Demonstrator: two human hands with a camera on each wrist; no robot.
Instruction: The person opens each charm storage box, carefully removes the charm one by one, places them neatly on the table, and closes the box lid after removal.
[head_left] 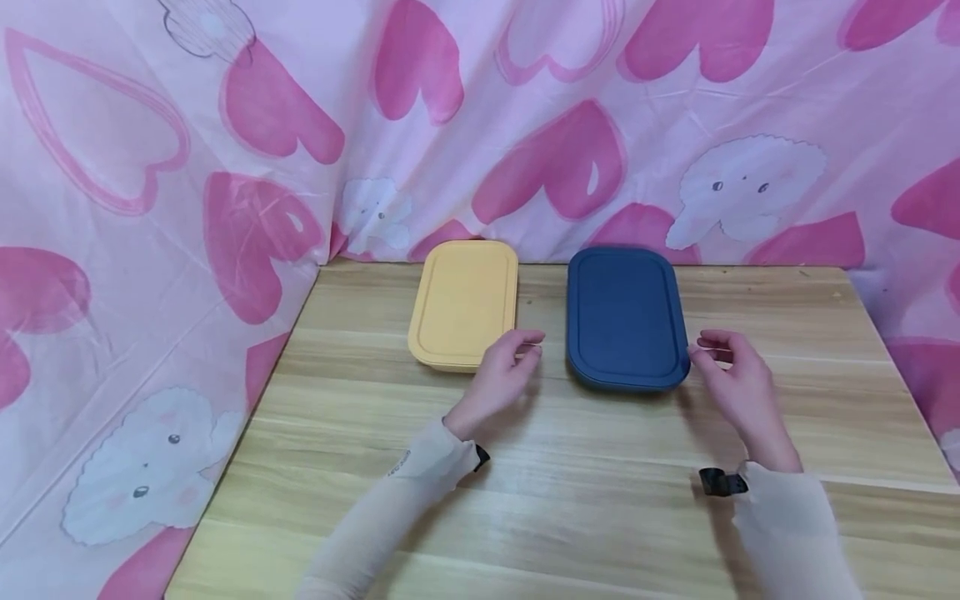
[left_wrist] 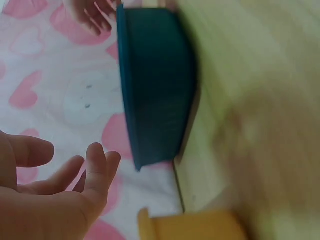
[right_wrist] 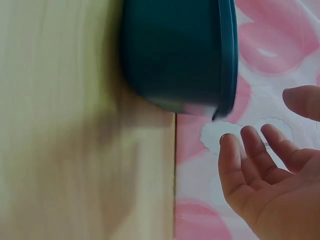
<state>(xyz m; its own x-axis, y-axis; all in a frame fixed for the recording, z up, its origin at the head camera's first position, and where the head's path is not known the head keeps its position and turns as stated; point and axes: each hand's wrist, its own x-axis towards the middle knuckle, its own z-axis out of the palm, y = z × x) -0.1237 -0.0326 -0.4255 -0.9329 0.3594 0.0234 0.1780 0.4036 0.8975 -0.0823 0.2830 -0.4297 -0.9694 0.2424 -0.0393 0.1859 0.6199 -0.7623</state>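
A dark blue lidded food container (head_left: 627, 321) stands near the back of the wooden table, its lid on. To its left is a yellow lidded food container (head_left: 467, 302), also covered. My left hand (head_left: 504, 375) hovers between the two, over the yellow one's front right corner in the head view, fingers loosely bent and holding nothing. Beside the blue container's front right corner is my right hand (head_left: 738, 383), thumb near the rim. In the right wrist view a gap shows between the fingers (right_wrist: 232, 165) and the blue container (right_wrist: 175, 55). Its side wall (left_wrist: 157, 85) faces my left hand.
A wooden table (head_left: 570, 517) carries both containers. Pink and white cloth (head_left: 540, 150) printed with hearts hangs right behind the table's back edge and along its left and right sides. A black strap (head_left: 722, 482) sits at my right wrist.
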